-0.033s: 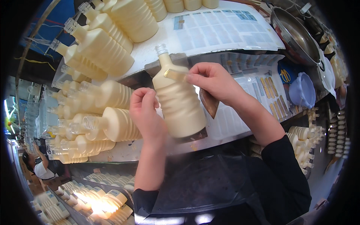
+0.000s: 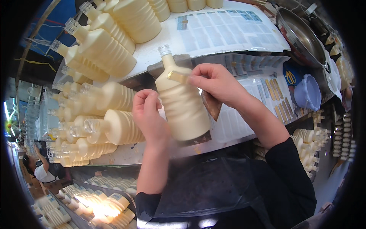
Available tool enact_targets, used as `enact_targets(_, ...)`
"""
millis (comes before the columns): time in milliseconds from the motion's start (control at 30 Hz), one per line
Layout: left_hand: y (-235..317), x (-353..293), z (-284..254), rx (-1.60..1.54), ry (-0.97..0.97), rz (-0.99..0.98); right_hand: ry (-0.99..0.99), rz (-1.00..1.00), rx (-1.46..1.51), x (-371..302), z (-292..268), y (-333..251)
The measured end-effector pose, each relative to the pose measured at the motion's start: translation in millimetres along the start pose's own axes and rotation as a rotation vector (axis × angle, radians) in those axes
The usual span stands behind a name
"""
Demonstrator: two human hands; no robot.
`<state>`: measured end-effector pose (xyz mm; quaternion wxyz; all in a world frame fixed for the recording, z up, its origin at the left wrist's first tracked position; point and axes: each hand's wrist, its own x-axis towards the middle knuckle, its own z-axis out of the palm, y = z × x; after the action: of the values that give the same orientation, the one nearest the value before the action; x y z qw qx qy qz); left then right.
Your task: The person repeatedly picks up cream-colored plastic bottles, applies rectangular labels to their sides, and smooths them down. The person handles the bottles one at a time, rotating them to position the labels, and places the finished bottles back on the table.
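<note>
A cream-coloured bottle (image 2: 185,110) with a clear threaded neck and wavy ridged sides stands before me. Thumb and forefinger of my right hand (image 2: 215,82) pinch one end of a small gold label (image 2: 176,76), whose other end lies at the bottle's shoulder. Below those fingers a brown, flat, pointed piece (image 2: 212,106) sticks out, apparently tucked in the same hand. On the bottle's left side, my left hand (image 2: 146,110) is closed, its fingers curled and thumb against them. Whatever it may hold is hidden.
More cream bottles (image 2: 118,93) crowd the left and far left. Label sheets (image 2: 228,32) lie at the back, with gold label strips (image 2: 280,99) to the right. Beyond are a lilac basin (image 2: 307,92) and a metal pan (image 2: 301,34). Another person (image 2: 44,170) is at the far left.
</note>
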<state>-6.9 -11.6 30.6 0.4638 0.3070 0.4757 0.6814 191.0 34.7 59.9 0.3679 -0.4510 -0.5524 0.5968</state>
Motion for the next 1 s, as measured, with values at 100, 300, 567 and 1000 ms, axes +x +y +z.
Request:
enact_targets(100, 2, 6, 8, 0.202, -0.034, 0.179, -0.009, -0.087, -0.106, 10, 4, -3)
enact_targets(300, 39, 31, 19, 0.558, -0.637, 0.400, -0.228, -0.271, -0.412, 8, -5, -50)
enact_targets(567, 40, 33, 15, 0.404, -0.364, -0.002, -0.108, -0.037, -0.075, 27, -17, -12)
enact_targets(1000, -9, 28, 8, 0.534, -0.092, 0.196, 0.115, -0.017, -0.089, 23, 0, 32)
